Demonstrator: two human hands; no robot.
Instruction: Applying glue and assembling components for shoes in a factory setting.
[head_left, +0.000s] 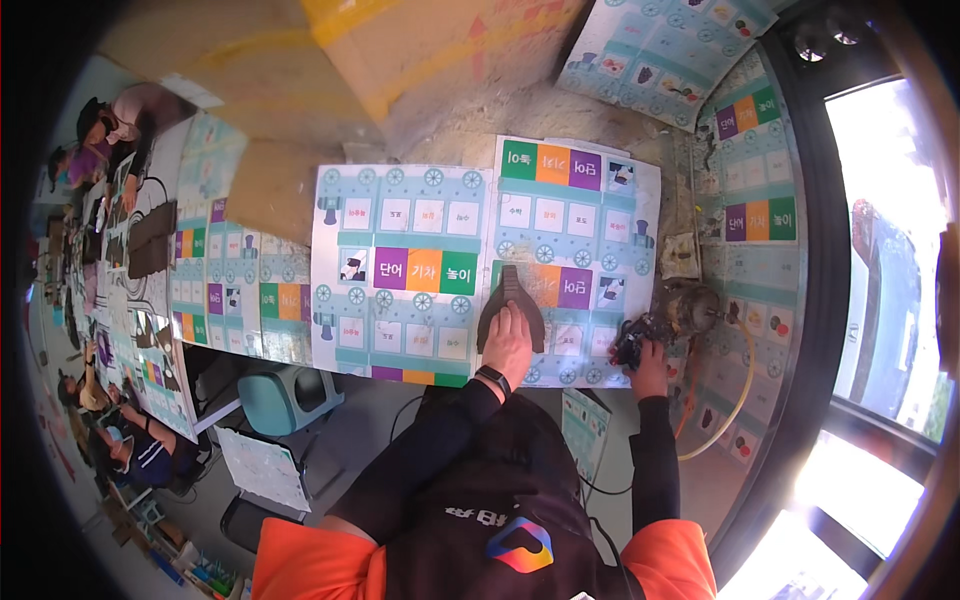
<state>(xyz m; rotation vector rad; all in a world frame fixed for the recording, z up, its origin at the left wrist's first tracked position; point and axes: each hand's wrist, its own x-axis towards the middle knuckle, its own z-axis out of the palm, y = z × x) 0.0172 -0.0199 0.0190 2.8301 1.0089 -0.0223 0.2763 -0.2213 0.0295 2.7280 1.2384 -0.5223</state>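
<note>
My left hand point(507, 340) presses flat on a dark grey wedge-shaped tool point(511, 303), which rests on a printed train-pattern sheet point(572, 258) lying on the table. My right hand point(645, 352) grips a small dark metal device point(634, 338) at the sheet's right edge, next to a round metal fitting point(688, 304) with a yellow hose point(728, 408). A second printed sheet point(395, 272) with teal trains and purple, orange and green blocks lies to the left of the first. Both my forearms are in black sleeves.
More printed sheets point(230, 270) cover the long table to the left, and others point(756, 200) lie at right by the dark window frame point(825, 250). A cardboard box point(400, 50) stands at the back. Other people point(110, 125) work along the far left. A teal stool point(280, 395) stands below.
</note>
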